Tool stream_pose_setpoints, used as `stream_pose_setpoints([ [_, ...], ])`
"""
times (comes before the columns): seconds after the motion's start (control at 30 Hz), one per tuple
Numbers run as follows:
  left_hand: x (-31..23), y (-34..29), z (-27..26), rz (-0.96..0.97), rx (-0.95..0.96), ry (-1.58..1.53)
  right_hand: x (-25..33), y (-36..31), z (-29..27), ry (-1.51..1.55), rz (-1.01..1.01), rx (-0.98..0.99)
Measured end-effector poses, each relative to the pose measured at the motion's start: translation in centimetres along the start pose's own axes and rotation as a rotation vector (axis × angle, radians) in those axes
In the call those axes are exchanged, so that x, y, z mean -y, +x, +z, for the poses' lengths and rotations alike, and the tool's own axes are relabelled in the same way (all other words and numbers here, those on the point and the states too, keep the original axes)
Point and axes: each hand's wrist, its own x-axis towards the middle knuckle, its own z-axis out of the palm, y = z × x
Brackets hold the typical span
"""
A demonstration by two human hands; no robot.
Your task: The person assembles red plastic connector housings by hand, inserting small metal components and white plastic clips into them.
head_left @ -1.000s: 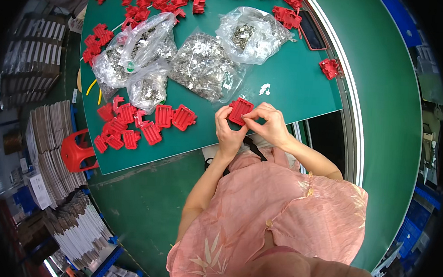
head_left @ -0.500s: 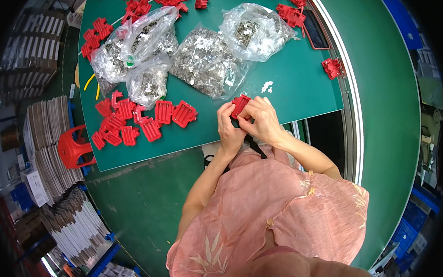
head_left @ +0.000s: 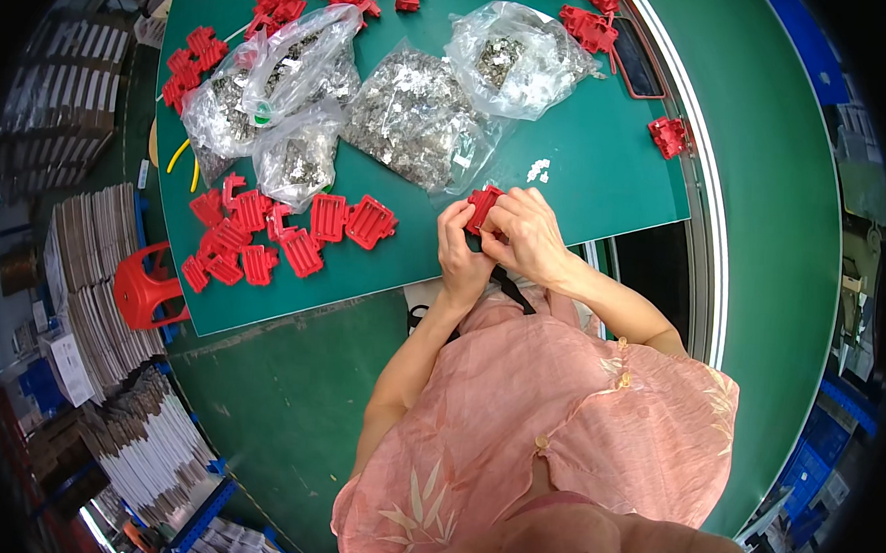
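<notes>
At the table's near edge, a red slotted plastic part is held between both hands. My left hand grips its left side with closed fingers. My right hand is closed at its right side, with thumb and fingertips pressed against it; any small piece in that pinch is hidden. A few small white pieces lie on the green table just beyond my right hand. Past my left hand is a clear plastic bag of small silvery and white pieces. Similar red plastic parts lie to the left.
More clear bags of small pieces stand farther back. Red parts are scattered along the far side, and a phone lies at the right edge. Yellow-handled pliers rest at the left. A red stool stands beside stacked cardboard.
Both hands keep their hold on the red plastic part, with almost no visible movement. The view has shifted slightly.
</notes>
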Motion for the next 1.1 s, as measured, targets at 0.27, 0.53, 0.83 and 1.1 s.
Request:
stream_pose_setpoints([
  [0.27,0.0,0.0,0.0,0.012,0.018,-0.009,-0.3,-0.4,-0.1,0.007,0.010,-0.033],
  [0.53,0.1,0.0,0.1,0.003,-0.010,-0.004,-0.2,-0.1,0.1,0.010,0.012,0.013],
  [0.83,0.2,0.0,0.0,-0.016,0.009,0.021,-2.5,-0.1,-2.4,0.296,0.262,-0.107],
  [1.1,0.2,0.1,-0.1,-0.001,0.022,0.030,-6.8,-2.3,-4.7,-0.036,0.236,-0.063],
])
